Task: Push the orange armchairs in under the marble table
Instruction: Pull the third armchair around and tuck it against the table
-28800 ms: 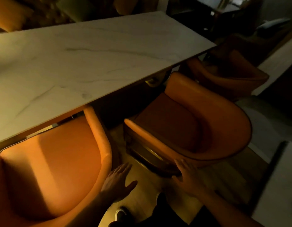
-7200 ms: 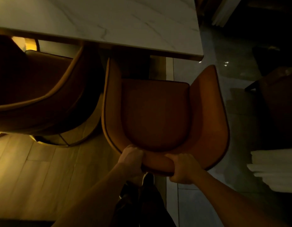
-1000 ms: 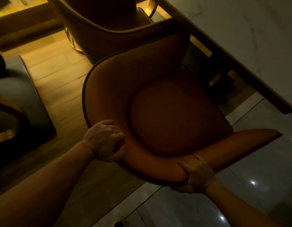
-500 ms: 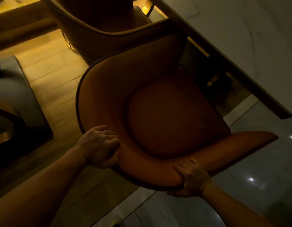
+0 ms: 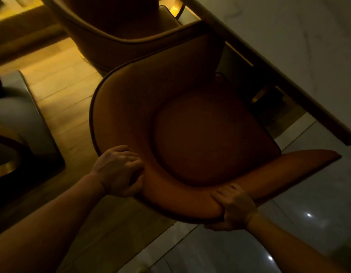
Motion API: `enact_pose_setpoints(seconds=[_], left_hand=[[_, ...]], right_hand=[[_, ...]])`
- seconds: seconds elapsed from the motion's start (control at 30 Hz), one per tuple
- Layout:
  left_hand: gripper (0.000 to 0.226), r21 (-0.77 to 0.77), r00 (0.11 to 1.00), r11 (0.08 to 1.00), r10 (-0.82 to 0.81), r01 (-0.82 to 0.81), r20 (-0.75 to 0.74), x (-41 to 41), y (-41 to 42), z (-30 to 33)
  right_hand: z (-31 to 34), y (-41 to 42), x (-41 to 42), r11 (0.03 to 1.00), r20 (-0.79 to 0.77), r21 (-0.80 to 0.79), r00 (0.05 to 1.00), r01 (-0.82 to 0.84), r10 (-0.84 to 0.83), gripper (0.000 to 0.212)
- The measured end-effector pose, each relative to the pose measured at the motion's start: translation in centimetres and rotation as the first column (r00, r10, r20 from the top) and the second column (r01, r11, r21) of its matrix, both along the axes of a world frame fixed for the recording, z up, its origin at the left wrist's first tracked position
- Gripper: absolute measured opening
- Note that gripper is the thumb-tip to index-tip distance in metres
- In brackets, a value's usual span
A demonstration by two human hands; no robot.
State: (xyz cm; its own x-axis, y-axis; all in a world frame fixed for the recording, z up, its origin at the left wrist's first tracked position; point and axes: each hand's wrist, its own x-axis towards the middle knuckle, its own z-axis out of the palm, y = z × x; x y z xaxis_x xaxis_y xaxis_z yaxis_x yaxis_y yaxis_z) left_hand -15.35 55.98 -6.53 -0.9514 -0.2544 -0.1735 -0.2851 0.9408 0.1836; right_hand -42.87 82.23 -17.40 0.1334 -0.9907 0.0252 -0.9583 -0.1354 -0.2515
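An orange armchair (image 5: 200,134) fills the middle of the dim view, its open front turned toward the marble table (image 5: 300,48) at the upper right. The seat's front edge sits just under the table's rim. My left hand (image 5: 119,172) grips the backrest's curved rim at its left. My right hand (image 5: 232,207) is wrapped over the same rim lower right, thumb underneath. The chair's right arm sticks out beyond the table's corner. A second orange armchair (image 5: 119,26) stands at the top, close against the first.
Wooden floor (image 5: 62,91) lies to the left, glossy grey tile (image 5: 288,223) to the lower right. A dark piece of furniture with a gold rim (image 5: 7,166) sits at the left edge. The table's dark base (image 5: 269,97) shows under the top.
Little has changed in the last second: both hands keep their grip on the backrest rim, and the chair has shifted slightly toward the lower left of the view.
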Motion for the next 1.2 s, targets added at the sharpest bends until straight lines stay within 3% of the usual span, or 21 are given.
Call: enact_pose_setpoints(seconds=[0.6, 1.2], left_hand=[[0.041, -0.015, 0.995, 0.998, 0.061, -0.063, -0.082, -3.5, 2.6, -1.0], [0.046, -0.056, 0.994, 0.994, 0.088, -0.092, -0.070, -6.9, 4.7, -1.0]], right_hand=[[-0.3, 0.8, -5.7, 0.997, -0.013, 0.050, 0.998, -0.064, 0.065, 0.086], [-0.4, 1.8, -9.6, 0.994, -0.047, 0.064, 0.994, -0.094, 0.097, 0.087]])
